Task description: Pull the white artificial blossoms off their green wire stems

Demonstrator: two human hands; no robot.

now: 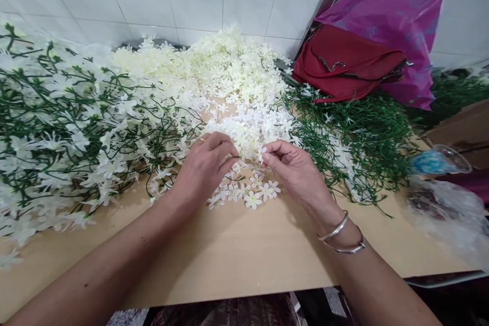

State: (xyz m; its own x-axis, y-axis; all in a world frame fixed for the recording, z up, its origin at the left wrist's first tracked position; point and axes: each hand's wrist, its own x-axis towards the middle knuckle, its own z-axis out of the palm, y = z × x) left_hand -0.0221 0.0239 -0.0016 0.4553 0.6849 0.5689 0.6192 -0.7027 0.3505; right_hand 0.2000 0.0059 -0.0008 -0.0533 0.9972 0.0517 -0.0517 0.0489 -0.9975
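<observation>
My left hand (204, 165) is closed in a pinch on a thin green stem (237, 157) at the middle of the table. Facing it, my right hand (292, 168) pinches a small white flower (262, 152) at its fingertips, almost touching the stem's tip. Two silver bangles circle my right wrist, and a ring shows on my left hand. Just below the hands lie several loose white flowers (252, 194) on the tan tabletop (237, 254). Behind them rises a heap of loose white flowers (229, 74).
A pile of green stems fitted with white flowers (64, 122) covers the left side. Bare green stems (355, 137) lie to the right. A red bag (344, 63) and purple plastic bag (397, 5) lean against the tiled wall. Clear plastic bags (446, 204) sit at right.
</observation>
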